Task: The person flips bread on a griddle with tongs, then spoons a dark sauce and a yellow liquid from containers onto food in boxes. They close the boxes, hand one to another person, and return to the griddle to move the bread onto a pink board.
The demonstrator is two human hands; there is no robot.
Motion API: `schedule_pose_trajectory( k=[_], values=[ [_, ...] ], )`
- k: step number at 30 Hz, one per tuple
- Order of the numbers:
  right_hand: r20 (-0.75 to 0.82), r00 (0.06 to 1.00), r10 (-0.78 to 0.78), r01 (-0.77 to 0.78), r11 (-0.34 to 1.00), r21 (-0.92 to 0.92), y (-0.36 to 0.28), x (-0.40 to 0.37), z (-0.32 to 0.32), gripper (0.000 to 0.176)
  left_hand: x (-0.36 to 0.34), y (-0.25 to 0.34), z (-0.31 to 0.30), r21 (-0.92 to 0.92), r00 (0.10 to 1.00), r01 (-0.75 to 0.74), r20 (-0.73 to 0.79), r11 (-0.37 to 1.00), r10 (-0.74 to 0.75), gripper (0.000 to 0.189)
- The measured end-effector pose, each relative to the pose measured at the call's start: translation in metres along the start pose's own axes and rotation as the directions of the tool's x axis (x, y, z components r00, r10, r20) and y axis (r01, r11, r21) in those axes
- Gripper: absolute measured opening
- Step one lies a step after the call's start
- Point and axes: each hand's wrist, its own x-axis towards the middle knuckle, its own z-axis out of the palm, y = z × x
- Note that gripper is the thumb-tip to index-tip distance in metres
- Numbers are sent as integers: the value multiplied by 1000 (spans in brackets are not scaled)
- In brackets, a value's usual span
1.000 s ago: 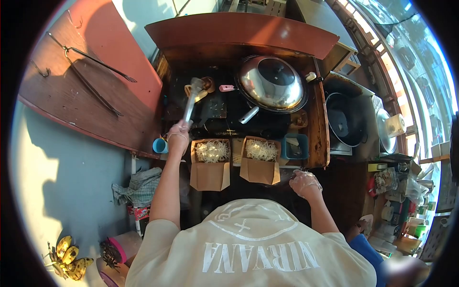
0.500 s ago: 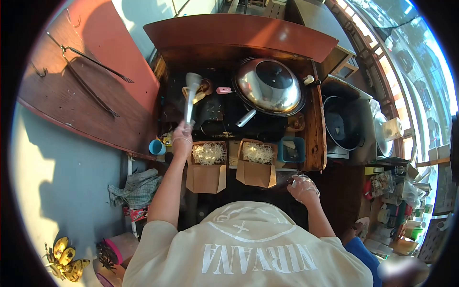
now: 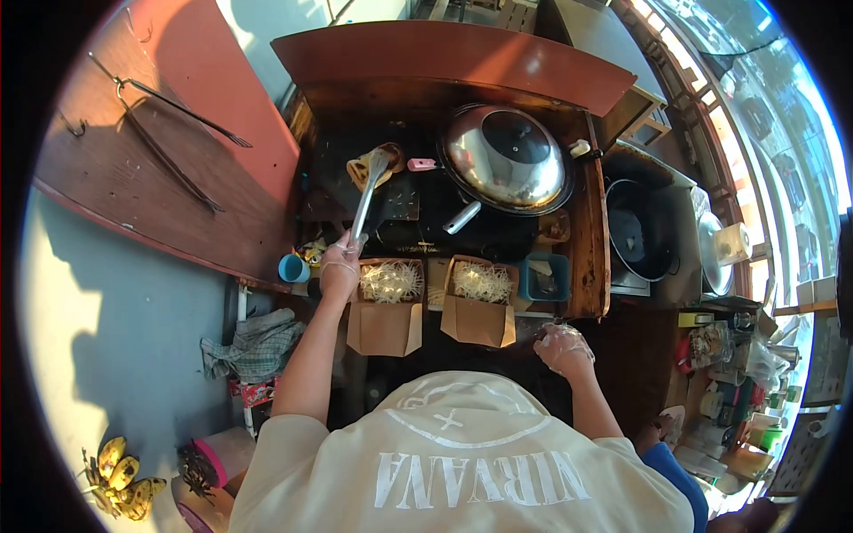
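My left hand (image 3: 339, 266), in a clear plastic glove, is closed around the handle of metal tongs (image 3: 364, 206). Their far end rests over a tan piece with a dark round part (image 3: 360, 171) on the black stove top; what that piece is, I cannot make out. Just right of my left wrist stands an open brown paper box (image 3: 386, 330) holding fine pale shreds (image 3: 392, 281). A second such box (image 3: 478, 322) with similar shreds (image 3: 482, 280) stands beside it. My gloved right hand (image 3: 565, 348) has curled fingers near the counter's front edge; anything inside them is hidden.
A wok under a domed metal lid (image 3: 506, 169) sits at the back right, its handle pointing forward. A blue tub (image 3: 544, 277) stands beside the right box, and a blue cup (image 3: 293, 268) at the left. Farther right is a deep dark pan (image 3: 635, 231). Red panels border the stove.
The tongs have tilted to the right and their tip has come down over the tan piece. My right hand and both boxes have stayed put.
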Motion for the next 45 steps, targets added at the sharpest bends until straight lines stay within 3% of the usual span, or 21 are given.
schedule_pose_trajectory(
  k=[2, 4, 5, 6, 8, 10, 12, 14, 16, 18, 24, 25, 27, 30, 32, 33, 36, 38, 40, 43, 45],
  values=[
    [-43, 998, -45, 44, 999, -22, 8, 9, 11, 57, -6, 45, -15, -51, 993, 68, -90, 996, -73, 33],
    [-83, 993, -86, 84, 996, -30, 6, 14, 17, 59, -2, 51, -21, 72, 986, 166, -2, 984, -166, 33],
    [-55, 997, -50, 49, 999, -15, 6, 16, 19, 60, 3, 26, -9, -14, 1000, -4, 11, 1000, 4, 32],
    [-30, 999, -14, 14, 1000, -8, 7, 18, 18, 62, 5, 26, -5, -18, 1000, 1, 9, 1000, -1, 32],
    [-37, 999, -10, 10, 1000, -9, 7, 21, 16, 62, 13, 28, 2, -167, 977, 20, -206, 986, -55, 33],
    [-31, 1000, 1, -1, 1000, 1, 14, 27, 34, 63, 16, 40, -8, -27, 987, -33, -157, 999, 28, 35],
    [-117, 983, -140, 118, 978, -174, 29, 43, 55, 39, 25, 45, -6, 11, 989, -5, -148, 1000, 7, 36],
    [-110, 985, -129, 105, 974, -201, 35, 54, 64, 36, 38, 43, 1, -86, 979, 50, -192, 995, -66, 35],
    [-93, 989, -117, 92, 968, -235, 42, 55, 71, 34, 43, 36, 3, 32, 995, 23, -94, 999, -20, 34],
    [-133, 966, -222, 203, 969, -141, 47, 57, 73, 61, 41, 47, -2, 22, 995, 38, -98, 999, -35, 34],
    [-101, 982, -159, 143, 978, -152, 45, 54, 76, 60, 40, 45, 1, -137, 979, 77, -179, 988, -101, 32],
    [-96, 983, -156, 141, 979, -148, 34, 38, 65, 60, 41, 33, 3, -65, 992, 34, -118, 997, -42, 32],
    [-8, 969, -246, 230, 918, -324, 7, 7, 26, 33, 37, 31, 1, 0, 998, -10, -64, 1000, 10, 32],
    [-115, 989, -95, 76, 984, -162, 24, 41, 60, 36, 30, 43, -5, 1, 995, 62, -84, 998, -62, 33],
    [-87, 990, -111, 94, 978, -184, 28, 43, 61, 38, 30, 30, 0, -10, 998, 47, -40, 999, -47, 33],
    [-63, 990, -125, 111, 975, -194, 22, 39, 55, 41, 28, 32, 3, -172, 995, 73, -52, 982, -83, 34],
    [-60, 998, -22, 15, 994, -104, 3, 23, 34, 44, 29, 24, 5, -94, 999, 40, 30, 995, -37, 34],
    [-84, 996, -35, 26, 994, -103, -1, 20, 27, 45, 28, 35, -5, -90, 996, 70, -50, 993, -75, 35],
    [-97, 994, -40, 31, 995, -91, -1, 20, 33, 46, 29, 41, -14, 48, 977, 67, 201, 997, -75, 35],
    [-39, 995, -94, 86, 983, -165, 1, 26, 30, 52, 22, 37, -36, -104, 994, 96, 65, 990, -90, 38],
    [-84, 996, -5, 2, 999, -39, -10, 8, 16, 55, 19, 6, -55, -188, 995, 75, -55, 979, -86, 37]
  ],
)
